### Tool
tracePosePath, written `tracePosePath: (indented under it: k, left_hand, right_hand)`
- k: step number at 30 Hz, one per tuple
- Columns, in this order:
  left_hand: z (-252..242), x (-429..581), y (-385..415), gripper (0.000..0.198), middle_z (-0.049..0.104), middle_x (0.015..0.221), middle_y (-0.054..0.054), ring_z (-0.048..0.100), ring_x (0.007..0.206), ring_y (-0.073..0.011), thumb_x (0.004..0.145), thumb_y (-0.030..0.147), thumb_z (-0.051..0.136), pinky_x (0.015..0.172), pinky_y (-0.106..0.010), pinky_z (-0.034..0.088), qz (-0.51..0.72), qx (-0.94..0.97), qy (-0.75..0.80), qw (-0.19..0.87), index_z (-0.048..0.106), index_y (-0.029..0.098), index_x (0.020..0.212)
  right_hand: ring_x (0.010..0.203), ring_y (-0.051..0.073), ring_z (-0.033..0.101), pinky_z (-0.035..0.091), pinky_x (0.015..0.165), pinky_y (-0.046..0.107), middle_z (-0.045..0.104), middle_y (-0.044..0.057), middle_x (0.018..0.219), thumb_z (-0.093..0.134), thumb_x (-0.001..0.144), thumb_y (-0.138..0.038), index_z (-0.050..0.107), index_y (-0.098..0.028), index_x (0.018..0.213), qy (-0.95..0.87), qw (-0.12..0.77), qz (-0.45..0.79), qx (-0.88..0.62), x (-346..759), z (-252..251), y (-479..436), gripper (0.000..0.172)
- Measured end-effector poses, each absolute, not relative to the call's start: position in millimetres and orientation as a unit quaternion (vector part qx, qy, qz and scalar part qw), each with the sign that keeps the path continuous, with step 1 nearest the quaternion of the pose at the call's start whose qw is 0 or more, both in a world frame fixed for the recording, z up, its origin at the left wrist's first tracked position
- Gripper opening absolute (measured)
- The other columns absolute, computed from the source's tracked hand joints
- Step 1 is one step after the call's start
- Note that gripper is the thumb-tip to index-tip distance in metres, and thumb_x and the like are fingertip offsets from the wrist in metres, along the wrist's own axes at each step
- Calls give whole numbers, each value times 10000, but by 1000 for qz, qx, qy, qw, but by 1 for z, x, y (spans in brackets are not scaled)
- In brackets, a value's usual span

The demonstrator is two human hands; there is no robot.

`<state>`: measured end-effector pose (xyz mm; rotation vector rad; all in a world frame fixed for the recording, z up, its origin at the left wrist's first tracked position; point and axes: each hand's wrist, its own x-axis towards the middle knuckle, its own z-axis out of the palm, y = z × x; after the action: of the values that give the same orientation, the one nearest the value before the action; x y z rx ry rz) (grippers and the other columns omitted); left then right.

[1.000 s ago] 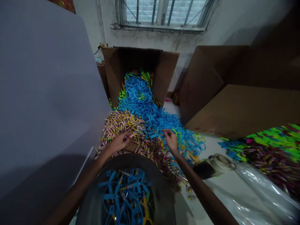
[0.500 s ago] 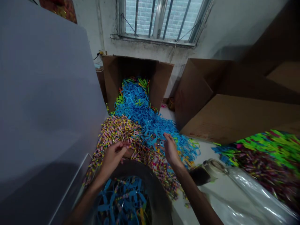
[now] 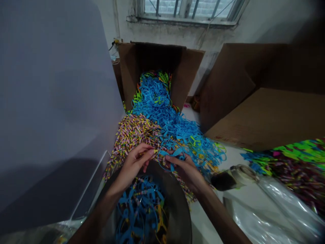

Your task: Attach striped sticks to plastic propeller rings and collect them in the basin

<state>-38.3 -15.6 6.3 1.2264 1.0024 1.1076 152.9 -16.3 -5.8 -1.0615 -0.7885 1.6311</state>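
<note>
My left hand (image 3: 135,163) is closed in a pinch on a small yellow-tipped striped stick (image 3: 156,151), partly hidden by the fingers. My right hand (image 3: 187,168) grips a blue propeller ring (image 3: 164,153), a thin hoop with flat blades inside. The two pieces are close together; whether they touch I cannot tell. Below both hands stands a dark round tub (image 3: 180,203) holding blue propeller rings and some striped sticks. Just beyond it lie a heap of pink-and-yellow striped sticks (image 3: 137,130) and a heap of blue propeller rings (image 3: 184,130).
An opened cardboard box (image 3: 189,76) spills rings toward me. A larger carton (image 3: 274,117) stands at right, near a green and dark red heap (image 3: 286,176). A roll-like object (image 3: 231,177) and clear plastic (image 3: 254,217) lie on the floor. A pale panel (image 3: 58,101) rises at left.
My right hand has taken hold of a blue propeller ring and come left and closer to my left hand. My left hand has shifted slightly right and up. The view has tilted down.
</note>
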Motion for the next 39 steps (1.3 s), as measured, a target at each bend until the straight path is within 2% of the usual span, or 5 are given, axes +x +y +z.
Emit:
tracePosePath:
  k: [5, 9, 15, 25, 39]
  left_hand:
    - [12, -45, -24, 225, 482, 633, 62, 439, 472, -72, 887, 402, 635, 434, -183, 342, 417, 572, 432, 559, 593, 182, 909]
    - [11, -47, -26, 246, 451, 576, 73, 425, 461, -76, 905, 424, 617, 436, -185, 341, 410, 580, 424, 563, 564, 189, 854]
    - [11, -49, -27, 267, 456, 603, 68, 420, 475, -73, 921, 434, 592, 431, -176, 338, 395, 574, 434, 571, 526, 194, 823]
    - [13, -59, -26, 298, 385, 537, 86, 329, 440, -68, 925, 464, 575, 405, -180, 256, 318, 612, 414, 594, 500, 205, 801]
    - [2, -61, -29, 301, 425, 529, 79, 377, 447, -85, 906, 480, 577, 439, -211, 269, 284, 618, 436, 589, 526, 201, 804]
  right_hand:
    - [535, 126, 585, 516, 536, 266, 661, -18, 615, 903, 618, -347, 732, -177, 770, -345, 460, 686, -446, 153, -4, -23, 285]
    - [524, 130, 605, 510, 527, 252, 672, -12, 593, 917, 585, -359, 727, -170, 743, -345, 452, 679, -464, 153, -2, -25, 311]
    - [582, 180, 680, 552, 595, 296, 746, 36, 672, 896, 625, -376, 759, -175, 775, -350, 435, 682, -473, 154, -1, -28, 285]
    - [590, 182, 693, 543, 575, 285, 760, 62, 691, 873, 656, -383, 780, -173, 776, -381, 401, 691, -466, 154, 4, -38, 259]
    - [651, 210, 738, 557, 563, 282, 783, 72, 772, 819, 742, -391, 774, -190, 803, -448, 395, 668, -444, 151, -1, -48, 215]
